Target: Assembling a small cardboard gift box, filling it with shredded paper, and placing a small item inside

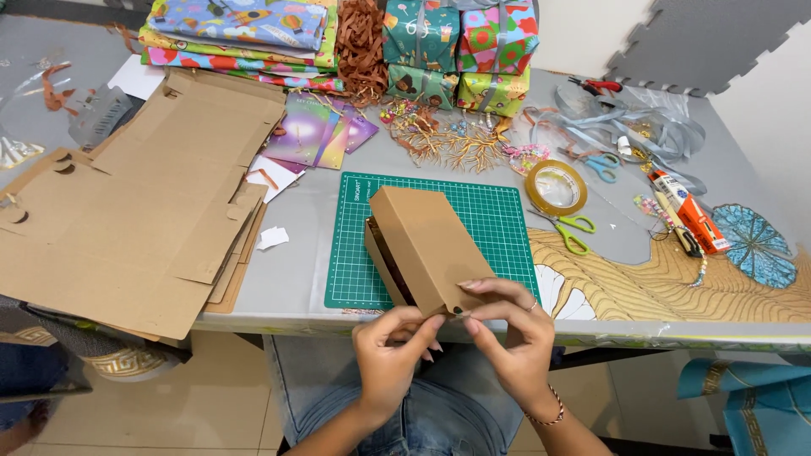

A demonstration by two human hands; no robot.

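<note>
While both hands, left hand [390, 346] and right hand [507, 325], pinch the brown cardboard box [422, 245] at its near end, closing seems underway; the flap needs careful tucking.

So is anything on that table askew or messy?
Yes: the brown box sits crooked on the green cutting mat, its near end past the table edge in both hands. Silver ribbon lies tangled at the far right.

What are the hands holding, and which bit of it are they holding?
Both hands hold the brown cardboard box by its near end. The left hand and right hand pinch that end at the edge of the table.
</note>
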